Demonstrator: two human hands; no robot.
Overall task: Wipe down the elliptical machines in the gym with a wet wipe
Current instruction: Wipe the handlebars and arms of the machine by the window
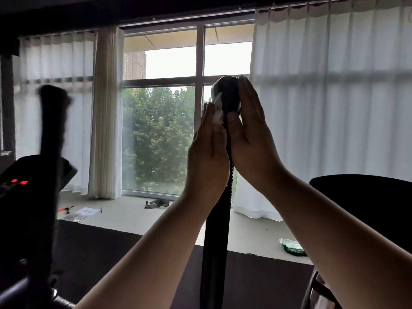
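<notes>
Wet wipe point(218, 112), white and crumpled, sits pressed against the left side of the elliptical handle point(230, 92), just under its rounded black top, in the middle of what I see. The left hand point(209, 152) presses it there with straight fingers, its grip apart and not curled. The right hand point(249, 130) lies flat on the handle's opposite side, grip also apart, thumb against the front. At far left, a second handle point(52, 121) shows blurred above a dark console point(33, 172) with red lights. A green wipes packet point(292, 246) lies on the floor point(124, 215).
</notes>
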